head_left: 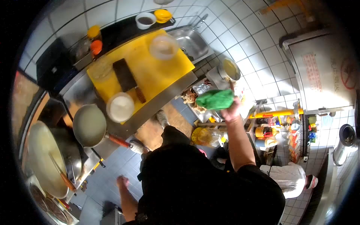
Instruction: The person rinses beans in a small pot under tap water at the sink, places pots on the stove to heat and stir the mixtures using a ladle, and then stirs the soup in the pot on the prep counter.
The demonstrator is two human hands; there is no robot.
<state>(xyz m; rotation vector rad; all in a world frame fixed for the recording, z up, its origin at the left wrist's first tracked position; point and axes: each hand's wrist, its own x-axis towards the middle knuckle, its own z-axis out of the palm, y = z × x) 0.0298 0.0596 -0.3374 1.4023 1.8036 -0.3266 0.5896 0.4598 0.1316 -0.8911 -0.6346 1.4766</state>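
My right hand [231,110] is closed around a crumpled green cloth [215,99], held out over trays of dried food [190,96] on the shelf unit. Down at my side, clear of the counter, hangs my left hand [122,181]. Its fingers look curled, and I see nothing in them. A cleaver [125,74] with a brown handle lies on the yellow cutting board [150,84]. Beside it are a bowl of white contents [120,107] and a pale round bowl [164,47]. A long-handled pan [89,125] sits to the left of the board.
A steel sink [190,40] adjoins the counter. A large wok [47,159] stands at far left. Below the shelf is a jug of yellow oil [205,137]. Sauce bottles [264,132] line the right shelf. A person in white [287,178] stands at lower right.
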